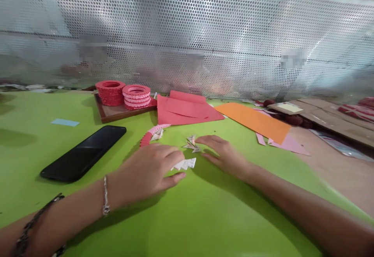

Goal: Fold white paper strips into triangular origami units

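My left hand (152, 167) hovers low over the green tabletop, its fingers curled round a zigzag strip of white folded paper (187, 164). The strip's far end sticks out beyond the fingers, and its other end is hidden. My right hand (220, 152) has its thumb and forefinger apart beside a small cluster of folded printed-paper pieces (191, 144); the forefinger tip is at the cluster's edge. Just behind my left hand lies a curved band of red and pink paper (147, 135), partly covered by the hand. Another folded paper piece (157, 134) rests against its inner side.
A black phone (84, 154) lies on the left near a light blue paper slip (64, 122). Red and pink ring stacks (136, 97) stand on a brown tray (125, 115). Red sheets (189, 111), an orange sheet (254, 120) and cardboard (318, 113) lie behind. A perforated metal screen (187, 27) closes off the back.
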Tool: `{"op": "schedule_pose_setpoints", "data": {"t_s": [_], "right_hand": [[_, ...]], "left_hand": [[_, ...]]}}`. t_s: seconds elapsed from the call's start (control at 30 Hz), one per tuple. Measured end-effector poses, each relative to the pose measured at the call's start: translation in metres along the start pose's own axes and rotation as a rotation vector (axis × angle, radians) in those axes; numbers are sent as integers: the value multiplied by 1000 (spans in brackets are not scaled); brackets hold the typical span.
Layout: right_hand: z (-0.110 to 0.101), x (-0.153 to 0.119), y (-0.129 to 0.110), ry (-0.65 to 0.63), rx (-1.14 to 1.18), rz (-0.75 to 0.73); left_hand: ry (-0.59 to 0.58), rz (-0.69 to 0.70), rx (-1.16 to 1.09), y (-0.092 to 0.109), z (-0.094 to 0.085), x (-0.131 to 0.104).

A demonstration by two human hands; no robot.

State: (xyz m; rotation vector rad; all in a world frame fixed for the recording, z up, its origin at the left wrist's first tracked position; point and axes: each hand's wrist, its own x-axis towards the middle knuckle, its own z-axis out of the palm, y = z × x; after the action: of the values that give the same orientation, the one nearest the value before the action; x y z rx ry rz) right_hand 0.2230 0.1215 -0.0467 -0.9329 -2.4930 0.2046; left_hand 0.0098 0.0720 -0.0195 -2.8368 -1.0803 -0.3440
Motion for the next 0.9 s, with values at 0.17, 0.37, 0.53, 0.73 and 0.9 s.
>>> {"op": "schedule_pose_setpoints", "data": {"t_s": [0.17,0.37,0.53,0.73,0.9], "right_hand": [[4,1,0,-111,1,-88],[1,1,-1,-172,22,-39],[3,-1,-5,-107,24,43],[4,-8,-34,-114,716,346],[9,-13,-50,-72,1129,318]], "left_hand": [[83,-45,1,-1,-2,-1],[156,-41,19,-1,0,-2],[259,-38,17,-1,2,-4],[295,28,-52,4,10,-4],[226,46,-239,12,15,-3]]}}
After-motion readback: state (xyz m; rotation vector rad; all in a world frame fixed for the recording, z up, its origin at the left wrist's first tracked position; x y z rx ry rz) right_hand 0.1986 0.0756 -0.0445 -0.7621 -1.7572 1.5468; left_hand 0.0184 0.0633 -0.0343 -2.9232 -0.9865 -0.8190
